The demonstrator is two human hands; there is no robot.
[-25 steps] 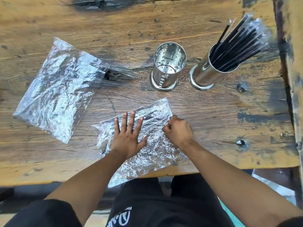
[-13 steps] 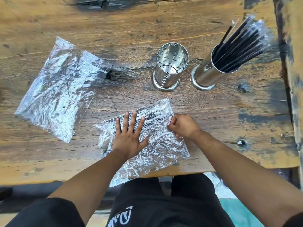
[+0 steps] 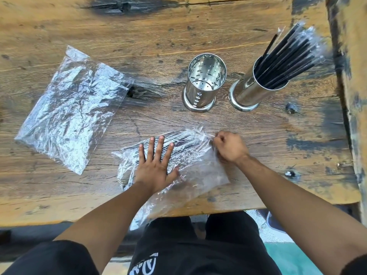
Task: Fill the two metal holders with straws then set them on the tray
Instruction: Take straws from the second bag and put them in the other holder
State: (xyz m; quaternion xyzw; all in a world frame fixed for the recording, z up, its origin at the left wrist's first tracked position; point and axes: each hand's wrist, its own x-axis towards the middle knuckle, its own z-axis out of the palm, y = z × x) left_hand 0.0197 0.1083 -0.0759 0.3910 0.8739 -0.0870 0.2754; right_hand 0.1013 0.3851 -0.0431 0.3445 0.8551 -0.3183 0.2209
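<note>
The left hand [image 3: 155, 165] lies flat, fingers straight and spread, pressing the bag [image 3: 190, 169] of black straws [image 3: 178, 140] to the tabletop [image 3: 258, 135]. The right hand [image 3: 231, 146] is curled, pinching the bag's right end, apparently working it open.

To do this well, I would keep the left palm firm so the bag cannot slide, and draw the straws out as one bundle, ends level.

The empty holder [image 3: 204, 84] stands just behind the bag. Beside it, the right holder [image 3: 256, 86] already has straws. No tray is in view.

The tabletop is worn, dark-stained wood. An empty bag [image 3: 67, 108] lies flat at the left. The nearer bag overhangs the front edge above the person's lap.
</note>
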